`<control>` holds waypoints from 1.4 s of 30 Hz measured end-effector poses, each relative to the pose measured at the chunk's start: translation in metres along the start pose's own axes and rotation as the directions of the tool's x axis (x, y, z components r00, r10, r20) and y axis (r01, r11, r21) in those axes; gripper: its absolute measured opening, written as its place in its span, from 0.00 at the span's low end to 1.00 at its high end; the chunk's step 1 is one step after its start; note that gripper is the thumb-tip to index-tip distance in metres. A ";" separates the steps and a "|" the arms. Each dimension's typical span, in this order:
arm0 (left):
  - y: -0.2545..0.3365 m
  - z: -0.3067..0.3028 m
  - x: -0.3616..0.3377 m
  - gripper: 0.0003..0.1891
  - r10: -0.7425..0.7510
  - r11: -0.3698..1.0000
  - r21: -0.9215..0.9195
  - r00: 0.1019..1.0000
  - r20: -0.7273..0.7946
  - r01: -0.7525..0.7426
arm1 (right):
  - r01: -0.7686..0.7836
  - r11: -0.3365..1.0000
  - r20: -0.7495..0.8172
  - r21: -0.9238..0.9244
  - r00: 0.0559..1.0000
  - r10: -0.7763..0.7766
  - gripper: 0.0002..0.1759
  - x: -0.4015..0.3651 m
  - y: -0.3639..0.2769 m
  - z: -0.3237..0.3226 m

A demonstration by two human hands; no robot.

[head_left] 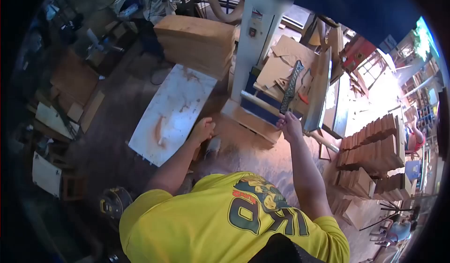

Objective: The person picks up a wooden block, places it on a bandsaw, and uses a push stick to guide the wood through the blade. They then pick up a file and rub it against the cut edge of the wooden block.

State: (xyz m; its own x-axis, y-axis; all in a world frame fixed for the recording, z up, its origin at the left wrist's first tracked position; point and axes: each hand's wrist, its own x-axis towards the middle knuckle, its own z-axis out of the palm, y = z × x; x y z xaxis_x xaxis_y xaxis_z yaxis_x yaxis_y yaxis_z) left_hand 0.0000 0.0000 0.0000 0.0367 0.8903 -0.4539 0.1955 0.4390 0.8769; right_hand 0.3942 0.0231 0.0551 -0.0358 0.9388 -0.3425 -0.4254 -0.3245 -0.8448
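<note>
My right hand [290,126] is raised in front of a machine, its fingers closed on the lower end of a long, dark tool with a lattice pattern [291,88]. The tool points up and away over the machine's table, where pieces of thin brown board [294,52] lie. Beside it is a small orange-red object [303,99] whose kind I cannot make out. My left hand [203,129] hangs by the right edge of a white, dust-marked panel [171,110]. Its fingers are loosely curled and apart, with nothing visible in them.
A tall stack of brown boards [194,42] stands beyond the white panel. The machine's grey column [255,38] rises ahead. Several stacks of wooden pieces [372,145] stand at the right. A round yellow-and-black object [116,202] lies at the lower left. Another person [415,138] is at the far right.
</note>
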 end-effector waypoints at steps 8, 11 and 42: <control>0.121 -0.055 0.299 0.40 0.240 0.930 -0.168 0.886 -0.396 -0.327 | -0.308 0.950 0.050 -0.052 0.949 0.310 0.26 -0.040 0.098 0.071; 0.138 -0.077 0.430 0.49 0.112 0.835 -0.458 0.909 -0.401 -0.305 | -0.464 0.848 -0.201 -0.256 0.884 0.423 0.35 -0.041 0.089 0.126; 0.123 -0.066 0.499 0.50 -0.006 0.790 -0.572 0.928 -0.371 -0.223 | 0.181 -0.128 0.211 -0.975 0.934 -0.289 0.32 0.474 -0.082 0.347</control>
State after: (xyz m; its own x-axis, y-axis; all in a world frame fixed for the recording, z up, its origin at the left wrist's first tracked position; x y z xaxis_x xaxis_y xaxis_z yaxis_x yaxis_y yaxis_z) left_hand -0.0221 0.5062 -0.1082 -0.3311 0.8689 -0.3681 -0.4140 0.2168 0.8841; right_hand 0.0981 0.5351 0.1049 -0.1016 0.9948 0.0115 0.9297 0.0991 -0.3547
